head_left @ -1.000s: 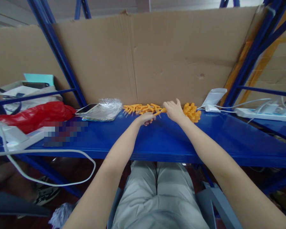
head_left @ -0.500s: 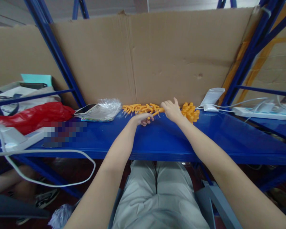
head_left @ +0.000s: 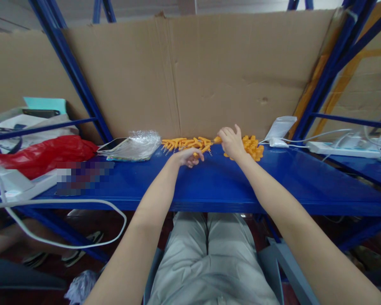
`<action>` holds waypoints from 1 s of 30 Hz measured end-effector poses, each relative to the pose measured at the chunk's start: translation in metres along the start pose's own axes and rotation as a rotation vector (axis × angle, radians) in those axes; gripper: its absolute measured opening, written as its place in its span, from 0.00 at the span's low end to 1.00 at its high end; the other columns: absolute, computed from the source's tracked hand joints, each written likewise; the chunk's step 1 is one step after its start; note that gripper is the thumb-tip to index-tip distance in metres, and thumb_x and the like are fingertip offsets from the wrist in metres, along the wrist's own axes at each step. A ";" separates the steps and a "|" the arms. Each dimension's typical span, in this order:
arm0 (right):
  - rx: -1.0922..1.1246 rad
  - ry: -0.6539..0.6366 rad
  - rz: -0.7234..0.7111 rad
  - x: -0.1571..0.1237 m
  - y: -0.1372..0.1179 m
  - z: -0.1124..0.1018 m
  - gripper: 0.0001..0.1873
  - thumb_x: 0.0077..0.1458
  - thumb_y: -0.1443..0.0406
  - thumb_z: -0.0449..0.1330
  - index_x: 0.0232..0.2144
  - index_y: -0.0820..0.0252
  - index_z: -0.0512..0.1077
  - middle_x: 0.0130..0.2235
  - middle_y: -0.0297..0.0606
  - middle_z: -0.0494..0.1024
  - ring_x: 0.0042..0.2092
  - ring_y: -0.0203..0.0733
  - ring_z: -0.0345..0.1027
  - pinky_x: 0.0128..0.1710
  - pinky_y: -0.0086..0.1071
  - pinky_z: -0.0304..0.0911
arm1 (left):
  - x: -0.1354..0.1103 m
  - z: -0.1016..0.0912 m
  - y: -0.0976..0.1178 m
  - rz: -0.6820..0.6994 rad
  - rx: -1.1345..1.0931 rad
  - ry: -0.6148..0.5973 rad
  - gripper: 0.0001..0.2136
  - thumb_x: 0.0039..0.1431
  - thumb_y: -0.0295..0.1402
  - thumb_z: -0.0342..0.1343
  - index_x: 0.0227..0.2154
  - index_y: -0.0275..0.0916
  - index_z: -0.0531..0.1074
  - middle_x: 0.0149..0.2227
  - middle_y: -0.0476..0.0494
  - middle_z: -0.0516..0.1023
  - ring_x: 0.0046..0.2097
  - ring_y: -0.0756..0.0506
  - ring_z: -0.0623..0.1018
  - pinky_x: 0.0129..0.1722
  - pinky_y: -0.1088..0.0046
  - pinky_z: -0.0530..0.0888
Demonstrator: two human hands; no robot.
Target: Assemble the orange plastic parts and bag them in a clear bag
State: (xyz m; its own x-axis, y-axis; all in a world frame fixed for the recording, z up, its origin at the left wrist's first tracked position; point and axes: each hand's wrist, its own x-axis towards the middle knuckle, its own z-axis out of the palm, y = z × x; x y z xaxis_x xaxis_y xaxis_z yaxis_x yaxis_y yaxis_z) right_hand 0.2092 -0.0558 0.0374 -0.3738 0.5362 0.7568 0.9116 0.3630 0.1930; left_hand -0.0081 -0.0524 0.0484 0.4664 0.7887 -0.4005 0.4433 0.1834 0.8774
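My left hand is curled in front of a pile of orange corkscrews with metal spirals. Its fingers are closed around an orange piece, mostly hidden in the hand. To the right, my right hand is raised slightly, thumb side up. It pinches an orange corkscrew whose spiral seems to point left; the rest is behind the fingers. Just beyond that hand stands a cluster of knobby orange parts, partly covered by the wrist.
Clear plastic bags and a phone lie to the left. Further left are a red bag and a white cable. A power strip sits at the right. Cardboard walls the back of the blue shelf.
My right hand has lifted a little and shifted away from my left hand, with the orange corkscrew at its fingertips. My left hand has barely moved. The view has shifted slightly.
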 end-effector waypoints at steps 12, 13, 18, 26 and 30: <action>0.263 -0.378 0.316 0.000 0.013 0.004 0.14 0.56 0.54 0.58 0.35 0.58 0.73 0.37 0.43 0.78 0.40 0.48 0.70 0.41 0.39 0.60 | 0.014 0.004 -0.009 0.328 0.329 0.747 0.03 0.54 0.30 0.57 0.32 0.39 0.69 0.17 0.56 0.64 0.19 0.52 0.64 0.21 0.78 0.61; 0.270 -0.425 0.308 0.000 0.010 0.003 0.13 0.55 0.55 0.58 0.36 0.58 0.73 0.37 0.42 0.79 0.39 0.47 0.71 0.41 0.38 0.60 | 0.015 0.005 -0.009 0.350 0.372 0.760 0.04 0.54 0.30 0.57 0.33 0.39 0.70 0.19 0.54 0.67 0.21 0.51 0.67 0.23 0.78 0.63; 0.218 -0.514 0.290 -0.003 0.003 -0.001 0.15 0.54 0.61 0.59 0.44 0.58 0.73 0.40 0.42 0.81 0.42 0.48 0.73 0.47 0.41 0.60 | 0.020 0.004 -0.012 0.478 0.665 0.778 0.08 0.51 0.26 0.55 0.35 0.39 0.73 0.36 0.47 0.79 0.41 0.45 0.77 0.43 0.74 0.72; 0.195 -0.518 0.209 -0.003 0.002 -0.003 0.21 0.53 0.70 0.55 0.50 0.59 0.74 0.51 0.46 0.79 0.53 0.51 0.70 0.52 0.44 0.59 | 0.029 -0.002 -0.021 0.565 0.837 0.693 0.16 0.57 0.25 0.50 0.47 0.40 0.75 0.50 0.41 0.77 0.55 0.43 0.73 0.58 0.66 0.68; 0.289 -0.423 0.203 0.001 -0.005 -0.001 0.16 0.61 0.68 0.50 0.44 0.59 0.76 0.45 0.44 0.81 0.48 0.47 0.73 0.50 0.41 0.60 | 0.029 -0.002 -0.020 0.554 0.892 0.719 0.17 0.60 0.27 0.50 0.51 0.40 0.74 0.52 0.39 0.75 0.56 0.43 0.73 0.60 0.66 0.66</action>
State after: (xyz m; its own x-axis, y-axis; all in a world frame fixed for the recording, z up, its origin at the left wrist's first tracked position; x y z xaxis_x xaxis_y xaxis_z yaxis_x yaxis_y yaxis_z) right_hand 0.2045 -0.0572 0.0378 -0.2864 0.8550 0.4324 0.9105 0.3834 -0.1551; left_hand -0.0055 -0.0320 0.0198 0.3589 0.8235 0.4394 0.8123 -0.5074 0.2876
